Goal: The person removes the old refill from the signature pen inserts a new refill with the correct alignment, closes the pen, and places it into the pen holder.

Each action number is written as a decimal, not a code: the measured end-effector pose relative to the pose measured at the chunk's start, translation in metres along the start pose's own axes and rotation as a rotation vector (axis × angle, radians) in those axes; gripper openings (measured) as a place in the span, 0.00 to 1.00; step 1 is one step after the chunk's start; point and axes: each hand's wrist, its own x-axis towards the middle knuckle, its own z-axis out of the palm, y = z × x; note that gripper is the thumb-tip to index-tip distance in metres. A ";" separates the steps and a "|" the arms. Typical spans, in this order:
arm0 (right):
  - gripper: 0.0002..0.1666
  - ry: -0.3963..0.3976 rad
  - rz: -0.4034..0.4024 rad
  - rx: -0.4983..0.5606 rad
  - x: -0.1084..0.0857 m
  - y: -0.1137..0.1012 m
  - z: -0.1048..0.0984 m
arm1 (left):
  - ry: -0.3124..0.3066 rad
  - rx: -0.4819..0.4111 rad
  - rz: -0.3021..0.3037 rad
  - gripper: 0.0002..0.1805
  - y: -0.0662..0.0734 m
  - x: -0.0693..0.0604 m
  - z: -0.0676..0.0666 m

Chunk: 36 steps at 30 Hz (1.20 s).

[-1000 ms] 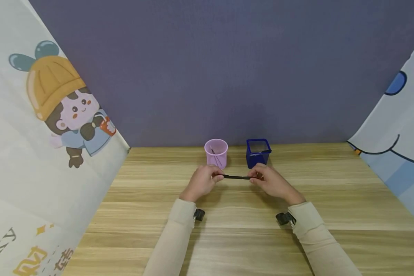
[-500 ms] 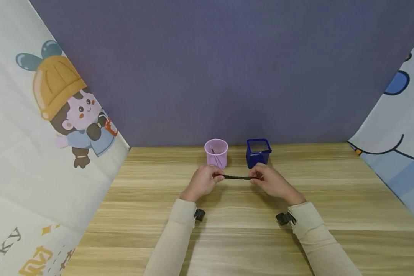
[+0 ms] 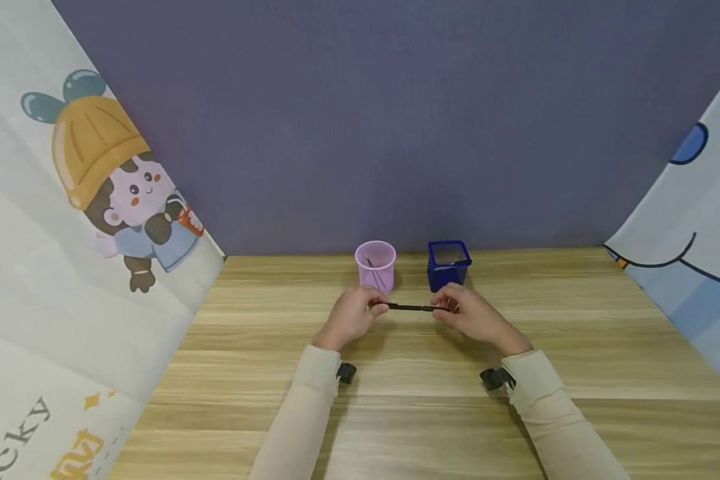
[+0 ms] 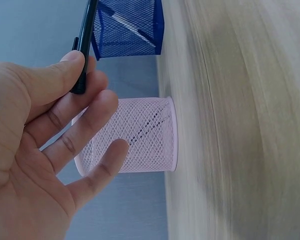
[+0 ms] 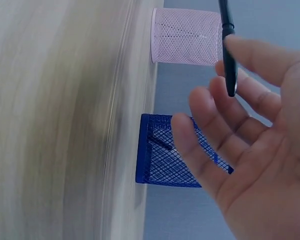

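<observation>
A black pen (image 3: 411,308) with a clip is held level between both hands, above the wooden table. My left hand (image 3: 353,316) pinches the clip end between thumb and index finger; its other fingers are spread loosely in the left wrist view. The tapered end is pinched between the thumb and fingers of my right hand (image 3: 475,319). Just beyond the left hand stands a pink round mesh pen holder (image 4: 145,110) with thin dark sticks or pens inside. A blue square mesh pen holder (image 5: 165,167) stands beyond the right hand, with at least one pen in it.
Both holders stand near the back edge of the wooden table (image 3: 408,427), apart from each other. A grey-blue wall (image 3: 396,133) rises behind them. Printed cartoon sheets hang at the left (image 3: 12,267) and right (image 3: 696,267).
</observation>
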 end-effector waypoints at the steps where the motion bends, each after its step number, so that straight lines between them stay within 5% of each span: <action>1: 0.06 -0.003 0.006 0.000 -0.002 -0.002 0.000 | 0.000 -0.003 0.004 0.07 0.000 -0.001 -0.001; 14: 0.19 -0.035 0.113 0.010 -0.021 -0.030 0.007 | -0.012 -0.016 0.065 0.07 0.000 -0.021 -0.012; 36: 0.14 -0.002 0.182 -0.007 -0.053 -0.079 0.025 | -0.058 -0.065 0.099 0.07 0.000 -0.058 -0.030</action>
